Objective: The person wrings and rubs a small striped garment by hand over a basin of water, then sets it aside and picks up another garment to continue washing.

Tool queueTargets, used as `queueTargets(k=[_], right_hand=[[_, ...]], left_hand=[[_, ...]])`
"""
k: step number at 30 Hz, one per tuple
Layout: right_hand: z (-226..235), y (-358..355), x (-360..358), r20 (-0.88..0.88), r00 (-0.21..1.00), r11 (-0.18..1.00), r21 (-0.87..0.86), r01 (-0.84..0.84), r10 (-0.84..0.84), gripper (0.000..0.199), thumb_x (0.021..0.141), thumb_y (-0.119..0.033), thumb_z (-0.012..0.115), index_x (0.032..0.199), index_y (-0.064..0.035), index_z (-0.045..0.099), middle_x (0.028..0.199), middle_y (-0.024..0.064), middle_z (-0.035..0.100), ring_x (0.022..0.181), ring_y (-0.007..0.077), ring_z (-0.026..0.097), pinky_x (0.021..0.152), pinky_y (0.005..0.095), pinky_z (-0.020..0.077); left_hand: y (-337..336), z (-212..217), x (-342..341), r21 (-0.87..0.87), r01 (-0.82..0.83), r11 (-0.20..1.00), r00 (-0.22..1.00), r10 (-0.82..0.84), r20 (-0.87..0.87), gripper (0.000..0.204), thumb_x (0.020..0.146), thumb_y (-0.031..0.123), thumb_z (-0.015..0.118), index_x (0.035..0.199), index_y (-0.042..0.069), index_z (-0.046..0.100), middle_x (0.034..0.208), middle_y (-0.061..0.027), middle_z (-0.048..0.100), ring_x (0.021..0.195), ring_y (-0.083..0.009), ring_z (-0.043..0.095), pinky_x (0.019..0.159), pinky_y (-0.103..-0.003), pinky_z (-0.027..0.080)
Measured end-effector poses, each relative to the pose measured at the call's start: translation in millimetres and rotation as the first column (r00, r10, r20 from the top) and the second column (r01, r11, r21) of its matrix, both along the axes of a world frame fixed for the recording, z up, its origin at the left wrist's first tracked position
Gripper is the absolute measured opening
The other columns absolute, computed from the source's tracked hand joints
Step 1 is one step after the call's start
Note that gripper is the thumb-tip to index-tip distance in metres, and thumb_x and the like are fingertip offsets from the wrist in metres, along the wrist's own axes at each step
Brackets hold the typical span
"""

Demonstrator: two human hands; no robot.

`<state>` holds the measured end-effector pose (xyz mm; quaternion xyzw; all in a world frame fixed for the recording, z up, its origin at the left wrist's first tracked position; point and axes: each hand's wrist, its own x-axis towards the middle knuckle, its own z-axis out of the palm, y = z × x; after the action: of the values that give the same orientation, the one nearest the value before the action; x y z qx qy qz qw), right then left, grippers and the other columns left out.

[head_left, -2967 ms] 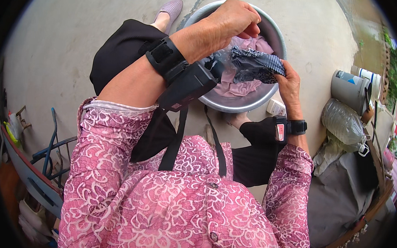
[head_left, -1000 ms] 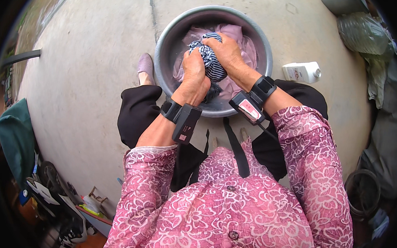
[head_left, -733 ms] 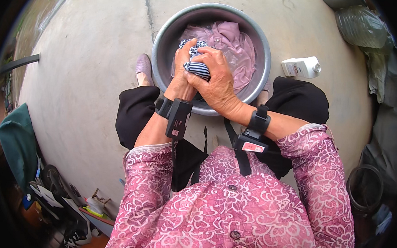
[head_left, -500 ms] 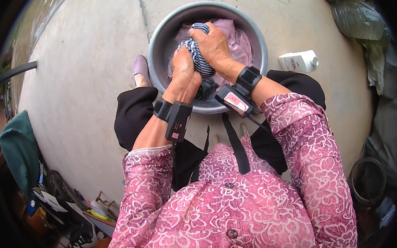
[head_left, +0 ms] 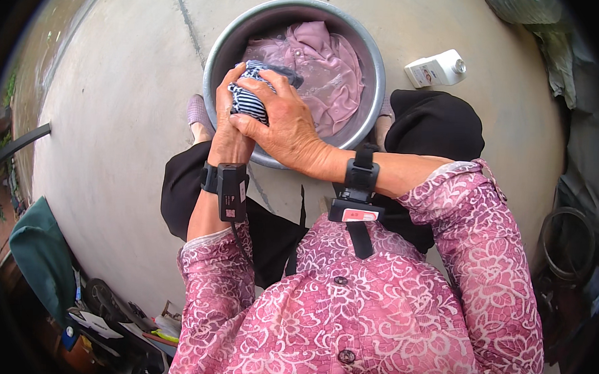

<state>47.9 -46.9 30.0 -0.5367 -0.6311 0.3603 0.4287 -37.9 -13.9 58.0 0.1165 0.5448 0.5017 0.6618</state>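
A round metal basin (head_left: 214, 61) stands on the concrete ground in front of me, with a pink garment (head_left: 333, 67) soaking inside. Over its near left rim I hold a dark blue and white striped cloth (head_left: 250, 93). My left hand (head_left: 227, 125) grips the cloth from below and the left. My right hand (head_left: 282, 122) lies across it from the right, fingers pressed over the bunched fabric. Both wrists wear black strapped devices.
A white plastic bottle (head_left: 438, 67) lies on the ground right of the basin. A clear plastic bag (head_left: 532, 13) and dark clutter sit at the far right. A green cloth (head_left: 42, 258) and assorted items lie at the lower left. A pink shoe (head_left: 198, 110) shows beside the basin.
My right hand has slid back over the striped cloth toward me, and both hands with the cloth have shifted to the basin's near left rim. More of the pink garment shows.
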Motion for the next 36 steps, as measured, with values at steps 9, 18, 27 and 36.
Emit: queueTargets(k=[9, 18, 27, 36], right_hand=[[-9, 30, -4, -0.068, 0.981, 0.947, -0.279, 0.157, -0.183, 0.041, 0.080, -0.041, 0.055, 0.101, -0.0067, 0.057, 0.097, 0.0174, 0.055, 0.091, 0.0348, 0.055, 0.080, 0.0434, 0.0435], [-39, 54, -6, -0.182, 0.943, 0.869, -0.465, 0.167, -0.279, 0.045, 0.084, -0.038, 0.047, 0.094, 0.0033, 0.060, 0.086, 0.0280, 0.060, 0.088, 0.0414, 0.058, 0.078, 0.0427, 0.0451], [-30, 50, -4, -0.218, 0.939, 0.829, -0.550, 0.106, -0.265, 0.047, 0.085, -0.038, 0.045, 0.088, 0.0057, 0.061, 0.082, 0.0263, 0.061, 0.084, 0.0356, 0.062, 0.075, 0.0383, 0.0454], [-6, 14, 1, -0.163, 0.986, 0.924, -0.367, -0.104, 0.046, 0.047, 0.084, -0.038, 0.050, 0.105, 0.0034, 0.049, 0.102, 0.0255, 0.054, 0.093, 0.0408, 0.055, 0.083, 0.0457, 0.0423]], left_hand=[[4, -41, -5, 0.029, 0.035, 0.999, 0.991, -0.031, -0.132, 0.023, 0.091, 0.024, 0.041, 0.093, 0.005, 0.054, 0.083, -0.0052, 0.058, 0.073, -0.0170, 0.060, 0.066, -0.029, 0.051], [11, -62, -17, 0.025, 0.003, 1.000, 0.982, 0.002, -0.191, 0.023, 0.088, 0.019, 0.045, 0.096, 0.000, 0.056, 0.086, -0.0104, 0.063, 0.074, -0.0208, 0.064, 0.064, -0.031, 0.054], [6, -50, -17, 0.047, 0.031, 0.998, 0.971, -0.019, -0.239, 0.024, 0.090, 0.017, 0.042, 0.096, 0.000, 0.056, 0.087, -0.0083, 0.064, 0.073, -0.0181, 0.064, 0.063, -0.030, 0.054], [2, -52, -45, -0.052, 0.085, 0.995, 0.993, -0.089, -0.083, 0.020, 0.090, 0.017, 0.041, 0.092, 0.001, 0.054, 0.083, -0.0079, 0.061, 0.070, -0.0176, 0.062, 0.062, -0.030, 0.054]])
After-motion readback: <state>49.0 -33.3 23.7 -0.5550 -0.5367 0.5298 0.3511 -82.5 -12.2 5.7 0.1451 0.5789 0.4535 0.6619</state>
